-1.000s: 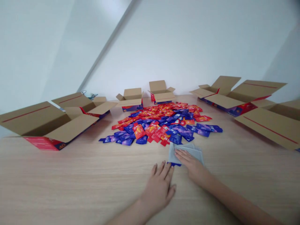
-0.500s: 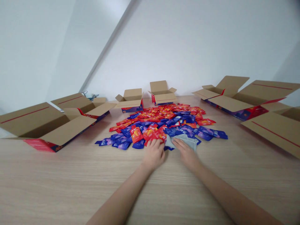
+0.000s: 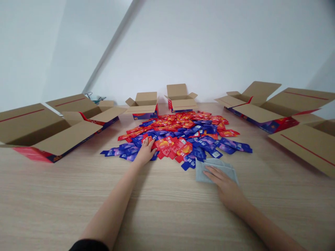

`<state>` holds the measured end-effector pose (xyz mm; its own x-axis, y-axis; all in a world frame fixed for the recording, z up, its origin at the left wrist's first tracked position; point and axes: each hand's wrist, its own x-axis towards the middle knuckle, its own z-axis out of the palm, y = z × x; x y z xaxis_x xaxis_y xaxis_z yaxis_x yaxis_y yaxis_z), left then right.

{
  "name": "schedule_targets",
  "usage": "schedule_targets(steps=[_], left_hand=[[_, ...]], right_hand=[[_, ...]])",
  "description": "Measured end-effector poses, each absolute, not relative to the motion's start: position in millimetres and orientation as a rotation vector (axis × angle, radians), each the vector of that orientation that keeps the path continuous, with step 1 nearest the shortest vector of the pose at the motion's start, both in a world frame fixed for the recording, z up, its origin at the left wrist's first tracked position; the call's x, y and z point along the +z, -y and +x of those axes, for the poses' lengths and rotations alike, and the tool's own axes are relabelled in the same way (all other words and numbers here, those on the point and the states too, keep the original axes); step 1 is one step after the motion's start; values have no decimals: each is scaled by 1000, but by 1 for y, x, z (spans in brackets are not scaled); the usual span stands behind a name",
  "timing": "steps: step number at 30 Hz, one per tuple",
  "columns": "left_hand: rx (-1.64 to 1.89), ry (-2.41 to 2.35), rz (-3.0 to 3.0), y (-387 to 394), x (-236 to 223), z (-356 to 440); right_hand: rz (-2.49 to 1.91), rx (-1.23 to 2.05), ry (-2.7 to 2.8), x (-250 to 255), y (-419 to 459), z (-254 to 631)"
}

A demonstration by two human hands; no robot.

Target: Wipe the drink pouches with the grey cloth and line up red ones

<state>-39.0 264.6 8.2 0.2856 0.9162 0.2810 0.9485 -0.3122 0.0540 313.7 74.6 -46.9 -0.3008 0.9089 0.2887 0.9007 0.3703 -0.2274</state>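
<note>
A: Pale wall (image 3: pixel 209 45) up top, wood-grain surface (image 3: pixel 65 205) across the lower half. Where's the stuff?

B: Loose heap of red and blue packets (image 3: pixel 183 123) mid-frame, overlapping. Boxes (image 3: pixel 69 137) at left, upper centre and right.

A: Hands?

B: Left hand (image 3: pixel 144 153), left of centre: fingers resting on a red packet (image 3: pixel 148 136) at the heap's near side; can't tell if it's grasping. Right hand (image 3: pixel 223 186), lower right of centre: fingers stretched over a grey cloth (image 3: pixel 202 176), just below the heap. Thumb hidden, grip unclear.

A: Progress?

B: Early, I'd judge. Lots of packets lie loose, colours mixed; cloth's out. Boxes stand open, nothing closed up. Insides mostly hidden, so can't say what's in them.
</note>
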Motion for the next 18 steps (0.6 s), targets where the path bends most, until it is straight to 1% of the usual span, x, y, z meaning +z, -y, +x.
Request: schedule_targets(steps=[5, 9, 11, 13, 18], left_hand=[[-363, 1727, -2383, -261, 30, -39], [-306, 1780, -2295, -231, 56, -35], [-232, 1784, -2278, -199, 65, -29], [-130, 1784, -2272, -157, 63, -15], [128, 1753, -2401, -44, 35, 48]], right_hand=[[-1555, 22, 2279, -38, -75, 312], [-1526, -22, 2358, -34, -64, 314], [-1473, -49, 2408, -36, -52, 314], [-1427, -68, 2417, -41, -38, 313], [-1423, -10, 2362, -45, -13, 313]])
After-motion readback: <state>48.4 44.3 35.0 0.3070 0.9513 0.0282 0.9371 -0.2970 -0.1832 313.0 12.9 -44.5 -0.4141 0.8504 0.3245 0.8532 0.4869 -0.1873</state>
